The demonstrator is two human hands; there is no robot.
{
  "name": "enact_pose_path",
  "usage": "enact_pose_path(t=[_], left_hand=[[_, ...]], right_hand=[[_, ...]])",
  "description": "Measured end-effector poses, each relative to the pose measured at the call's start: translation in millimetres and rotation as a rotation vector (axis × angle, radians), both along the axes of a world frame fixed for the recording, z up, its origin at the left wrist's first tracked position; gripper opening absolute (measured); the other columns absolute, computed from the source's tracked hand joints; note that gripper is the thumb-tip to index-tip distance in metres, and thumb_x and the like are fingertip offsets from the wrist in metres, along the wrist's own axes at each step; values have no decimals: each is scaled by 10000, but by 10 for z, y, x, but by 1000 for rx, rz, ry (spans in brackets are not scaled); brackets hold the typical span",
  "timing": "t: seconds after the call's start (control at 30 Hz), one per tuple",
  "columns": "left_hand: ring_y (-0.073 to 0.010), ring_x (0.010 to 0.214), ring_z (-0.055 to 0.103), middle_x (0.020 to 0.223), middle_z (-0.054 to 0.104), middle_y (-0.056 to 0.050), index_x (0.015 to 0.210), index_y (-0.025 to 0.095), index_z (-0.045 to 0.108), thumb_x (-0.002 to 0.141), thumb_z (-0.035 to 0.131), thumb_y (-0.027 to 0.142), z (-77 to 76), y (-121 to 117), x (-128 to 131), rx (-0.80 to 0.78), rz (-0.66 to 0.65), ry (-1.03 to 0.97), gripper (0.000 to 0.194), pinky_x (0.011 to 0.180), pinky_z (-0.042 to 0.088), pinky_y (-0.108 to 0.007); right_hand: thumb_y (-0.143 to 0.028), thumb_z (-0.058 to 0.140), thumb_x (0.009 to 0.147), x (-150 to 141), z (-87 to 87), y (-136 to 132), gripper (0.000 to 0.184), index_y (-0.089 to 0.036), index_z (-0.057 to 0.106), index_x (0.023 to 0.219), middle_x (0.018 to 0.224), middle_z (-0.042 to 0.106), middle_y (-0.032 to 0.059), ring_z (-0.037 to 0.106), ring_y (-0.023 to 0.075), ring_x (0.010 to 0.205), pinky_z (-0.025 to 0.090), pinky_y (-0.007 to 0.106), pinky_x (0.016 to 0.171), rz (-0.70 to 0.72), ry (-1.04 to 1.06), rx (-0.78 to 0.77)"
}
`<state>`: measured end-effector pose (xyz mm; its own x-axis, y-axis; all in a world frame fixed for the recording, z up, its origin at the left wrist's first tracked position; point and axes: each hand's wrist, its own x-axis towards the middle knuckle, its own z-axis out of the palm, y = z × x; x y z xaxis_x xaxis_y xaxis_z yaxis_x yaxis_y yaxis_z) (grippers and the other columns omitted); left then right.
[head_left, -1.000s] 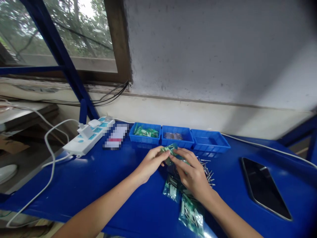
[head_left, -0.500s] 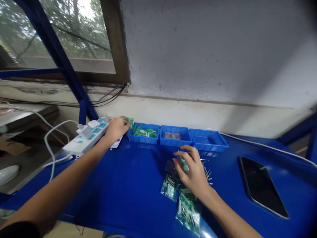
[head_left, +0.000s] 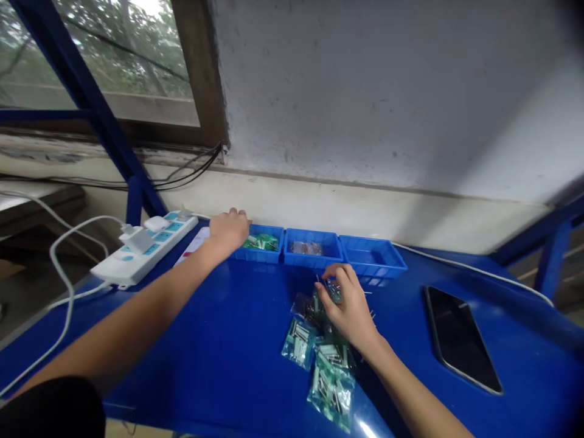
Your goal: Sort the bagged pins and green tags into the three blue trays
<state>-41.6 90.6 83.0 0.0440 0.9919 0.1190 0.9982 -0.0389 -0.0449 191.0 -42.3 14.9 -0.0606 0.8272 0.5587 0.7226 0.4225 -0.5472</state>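
Note:
At the left end of the left blue bin (head_left: pixel 267 254), my left hand (head_left: pixel 229 231) reaches over the edge with its fingers bent away from view. I cannot see whether it holds anything. Small green bags (head_left: pixel 267 242) lie inside that bin. My right hand (head_left: pixel 349 304) is closed, thumb and forefinger pinched on a thin metal pin (head_left: pixel 318 278) above a pile of pins and packets. Beside and below this hand lie clear green-tinted packets (head_left: pixel 298 344) holding pale strips and metal pins. Another packet (head_left: pixel 331 389) is nearer the table's front.
The middle blue bin (head_left: pixel 312 258) holds small brownish packets; the right blue bin (head_left: pixel 371 267) stands beside it. A black phone (head_left: pixel 462 337) lies at right. A white power strip (head_left: pixel 146 249) with plugs and cables occupies the left, near a white-and-red card (head_left: pixel 194 244).
My left hand has moved right to the left bin, and the green bag seen at its fingers is no longer visible. My right hand's fingers have closed together. The view has shifted slightly.

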Motion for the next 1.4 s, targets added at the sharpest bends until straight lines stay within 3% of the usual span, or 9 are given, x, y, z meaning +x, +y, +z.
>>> enact_pose_path(t=[0.1, 0.2, 0.33, 0.5, 0.63, 0.77, 0.9, 1.07, 1.4], left_hand=[[-280, 951, 612, 1113, 606, -134, 1162, 177, 556, 929, 306, 390, -225, -573, 132, 192, -166, -167, 402, 776, 463, -387], [-245, 841, 634, 962, 652, -74, 1009, 218, 628, 876, 400, 511, -530, -1001, 331, 34, -394, -362, 395, 702, 473, -343], [-233, 758, 629, 839, 662, -40, 848, 222, 656, 751, 606, 437, -767, -1079, 510, -139, -469, -522, 242, 626, 448, -313], [-167, 662, 605, 735, 655, 2, 749, 211, 616, 791, 562, 254, -808, -966, 467, -188, -462, -677, 81, 579, 409, -263], [-114, 615, 542, 768, 594, -4, 818, 185, 534, 893, 454, 252, -776, -1067, 388, 76, -466, -928, 128, 591, 424, -236], [-122, 746, 571, 854, 576, -29, 858, 182, 550, 911, 448, 211, -731, -1199, 413, 201, -728, -923, 119, 691, 465, -239], [-139, 811, 587, 896, 598, -43, 915, 188, 586, 931, 399, 191, -755, -1255, 454, 131, -924, -697, 188, 753, 486, -258], [-175, 862, 569, 907, 602, -68, 889, 171, 592, 936, 344, 170, -760, -1260, 439, 97, -906, -633, 252, 793, 485, -311], [-101, 502, 495, 601, 505, -9, 874, 112, 571, 895, 343, 545, -741, -1189, 494, -415, -396, -1544, 490, 448, 398, -203]], right_hand=[[-209, 492, 842, 60, -7, 46, 39, -208, 482, 804, 924, 491, 67, 508, 217, 908, 444, 369, 789, -30, 7, 46], [-210, 522, 825, 105, -50, 84, 49, -209, 513, 776, 943, 490, 66, 513, 223, 925, 431, 375, 802, -12, -17, 57], [-215, 525, 822, 96, -88, 84, 57, -213, 515, 766, 942, 513, 71, 513, 231, 920, 428, 387, 797, 4, -29, 61], [-292, 498, 848, 9, -64, 31, 96, -208, 509, 804, 810, 554, 53, 523, 213, 794, 419, 356, 719, -15, 20, -7], [-473, 468, 856, -99, 16, -44, 309, -195, 552, 959, 636, 520, -5, 489, 151, 576, 372, 270, 531, 9, 334, -378], [-542, 414, 860, -185, 150, -128, 395, -178, 566, 844, 619, 538, -5, 450, 102, 494, 313, 221, 443, 188, 801, -693], [-461, 618, 759, -208, 211, -164, 304, -159, 587, 780, 645, 559, -2, 488, 96, 533, 372, 214, 481, 200, 759, -601], [-417, 597, 784, -231, 111, -168, 292, -170, 587, 940, 793, 626, 38, 592, 152, 683, 479, 267, 613, 182, 614, -481], [-88, 459, 811, -192, -23, -206, 231, -228, 630, 880, 1078, 531, 88, 517, 229, 1044, 468, 399, 824, 224, 32, 154]])
